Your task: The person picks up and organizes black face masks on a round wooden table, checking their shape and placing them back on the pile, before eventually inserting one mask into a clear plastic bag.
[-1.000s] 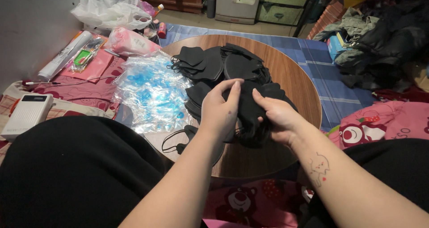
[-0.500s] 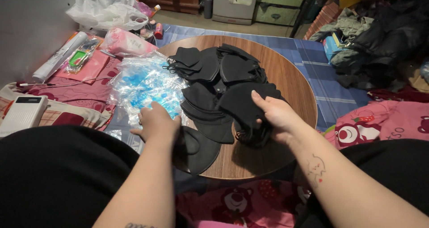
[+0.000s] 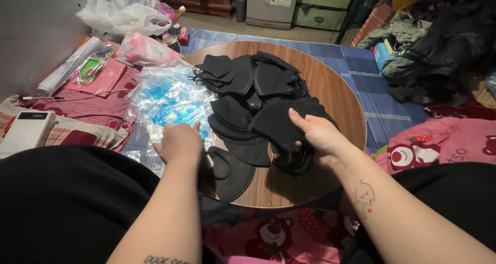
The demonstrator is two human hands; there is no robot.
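A heap of black face masks (image 3: 248, 88) lies on a round wooden table (image 3: 330, 88). My right hand (image 3: 318, 137) grips a bunch of black masks (image 3: 281, 124) at the table's near right. My left hand (image 3: 181, 145) rests at the table's left rim, fingers on a pile of clear plastic bags with blue print (image 3: 165, 98). Whether it grips a bag I cannot tell. One black mask (image 3: 230, 171) lies flat just right of that hand.
A white plastic bag (image 3: 121, 10), a pink packet (image 3: 144, 49) and a rolled white tube (image 3: 70, 65) lie at the far left. A white box (image 3: 26, 132) sits near my left knee. Dark clothes (image 3: 439, 47) are piled at the right, on a blue checked mat (image 3: 372, 88).
My left hand let go of the masks held with the right, moved left and down to the plastic bags, and stays there. A mask now lies flat beside it.
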